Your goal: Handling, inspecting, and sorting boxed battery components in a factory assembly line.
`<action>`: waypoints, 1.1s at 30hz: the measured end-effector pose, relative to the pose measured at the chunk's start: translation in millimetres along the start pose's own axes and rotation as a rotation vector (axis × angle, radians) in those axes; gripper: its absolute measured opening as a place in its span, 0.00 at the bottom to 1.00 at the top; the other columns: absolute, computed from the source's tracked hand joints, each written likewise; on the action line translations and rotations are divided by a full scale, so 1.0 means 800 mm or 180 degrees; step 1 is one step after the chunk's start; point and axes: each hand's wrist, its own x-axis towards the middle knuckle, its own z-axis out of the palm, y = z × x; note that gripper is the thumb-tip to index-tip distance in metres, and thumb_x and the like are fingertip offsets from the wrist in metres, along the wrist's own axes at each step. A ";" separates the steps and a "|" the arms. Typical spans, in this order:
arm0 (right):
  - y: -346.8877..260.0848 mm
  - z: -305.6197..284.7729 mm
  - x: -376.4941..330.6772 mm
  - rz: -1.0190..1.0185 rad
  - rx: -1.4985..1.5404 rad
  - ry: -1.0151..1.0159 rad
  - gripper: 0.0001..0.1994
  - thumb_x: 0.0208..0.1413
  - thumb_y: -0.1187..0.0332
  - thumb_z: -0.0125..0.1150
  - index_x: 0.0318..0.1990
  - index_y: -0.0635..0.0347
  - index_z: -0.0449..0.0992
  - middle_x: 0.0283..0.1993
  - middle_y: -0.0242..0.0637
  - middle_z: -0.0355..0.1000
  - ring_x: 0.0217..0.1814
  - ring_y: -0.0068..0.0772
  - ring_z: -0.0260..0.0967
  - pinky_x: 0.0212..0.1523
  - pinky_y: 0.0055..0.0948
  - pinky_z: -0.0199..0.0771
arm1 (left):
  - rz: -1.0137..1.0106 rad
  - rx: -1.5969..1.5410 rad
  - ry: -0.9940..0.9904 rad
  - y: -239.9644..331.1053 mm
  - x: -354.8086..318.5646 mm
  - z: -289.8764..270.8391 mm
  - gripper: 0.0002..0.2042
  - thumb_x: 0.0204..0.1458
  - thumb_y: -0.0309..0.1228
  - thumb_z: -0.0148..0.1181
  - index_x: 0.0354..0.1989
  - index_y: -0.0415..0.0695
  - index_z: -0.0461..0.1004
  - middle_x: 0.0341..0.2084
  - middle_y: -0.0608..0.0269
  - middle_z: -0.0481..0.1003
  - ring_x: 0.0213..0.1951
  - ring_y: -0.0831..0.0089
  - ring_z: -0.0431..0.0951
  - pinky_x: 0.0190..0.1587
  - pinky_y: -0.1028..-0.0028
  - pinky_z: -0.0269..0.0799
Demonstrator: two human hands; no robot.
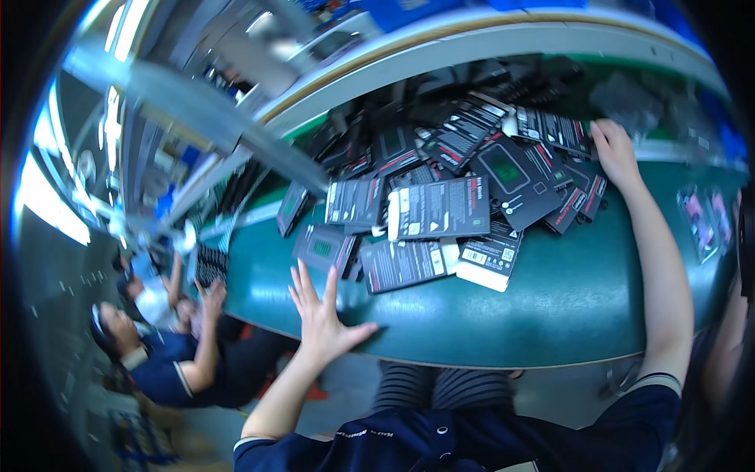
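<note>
Many black cartons (439, 208) are forming a loose heap on a green counter (574, 291), seen in the head view. At the heap's far right edge, the worker's right hand (613, 149) is touching the end of a printed carton (554, 132); whether its fingers are gripping, the angle is not telling. Off the heap's near left corner, the left hand (321, 326) is showing spread fingers and holding nothing, near a green-windowed carton (324, 248). Clear bags (696, 224) with pink and purple contents are lying right of the heap, while a co-worker (161, 374) in navy is appearing well left of it. For careful handling, the right hand would best be pinching its carton by the side edges and raising it slowly, as overlapping cartons are probably prone to sliding; the left could be steadying the heap's near side.
</note>
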 end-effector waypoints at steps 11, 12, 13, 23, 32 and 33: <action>-0.020 0.016 -0.016 -0.0104 -0.0027 0.0141 0.17 0.65 0.60 0.51 0.34 0.66 0.78 0.39 0.47 0.76 0.45 0.47 0.74 0.48 0.38 0.71 | -0.0301 -0.0871 0.0234 0.002 0.053 0.049 0.56 0.29 0.64 0.73 0.71 0.58 0.57 0.72 0.40 0.44 0.71 0.31 0.39 0.68 0.39 0.46; -0.030 0.014 -0.019 -0.0016 -0.0096 0.0143 0.16 0.65 0.61 0.52 0.34 0.66 0.78 0.40 0.47 0.76 0.45 0.47 0.74 0.49 0.38 0.71 | -0.0312 -0.0890 0.0183 0.002 0.052 0.049 0.56 0.29 0.65 0.73 0.71 0.57 0.57 0.72 0.41 0.45 0.72 0.34 0.39 0.69 0.39 0.45; -0.036 0.006 -0.020 0.0041 -0.0015 0.0174 0.15 0.64 0.62 0.52 0.36 0.66 0.78 0.40 0.47 0.76 0.46 0.48 0.73 0.50 0.39 0.70 | -0.0303 -0.0929 0.0232 0.004 0.054 0.048 0.56 0.29 0.65 0.73 0.71 0.57 0.57 0.72 0.41 0.45 0.72 0.34 0.39 0.69 0.39 0.45; -0.252 0.020 -0.102 -0.1968 -0.0416 0.1020 0.21 0.50 0.59 0.68 0.48 0.59 0.74 0.57 0.45 0.69 0.62 0.48 0.63 0.65 0.48 0.55 | 0.0005 -0.0758 0.0504 0.002 0.053 0.043 0.57 0.23 0.63 0.76 0.69 0.57 0.61 0.72 0.50 0.47 0.74 0.42 0.35 0.68 0.32 0.27; -0.349 0.058 -0.091 -0.1321 -0.1113 -0.1644 0.53 0.35 0.48 0.76 0.71 0.50 0.56 0.65 0.42 0.63 0.74 0.50 0.50 0.72 0.70 0.21 | 0.0665 -0.1249 0.1725 0.038 0.042 0.032 0.35 0.40 0.51 0.71 0.55 0.45 0.72 0.60 0.51 0.64 0.62 0.49 0.61 0.66 0.48 0.49; -0.360 0.050 -0.096 -0.1386 -0.1089 -0.1501 0.50 0.34 0.50 0.77 0.69 0.52 0.60 0.61 0.43 0.64 0.70 0.49 0.54 0.72 0.68 0.24 | 0.0559 -0.1793 0.1830 0.050 0.037 0.045 0.30 0.43 0.47 0.71 0.52 0.44 0.73 0.56 0.52 0.66 0.57 0.53 0.67 0.63 0.53 0.58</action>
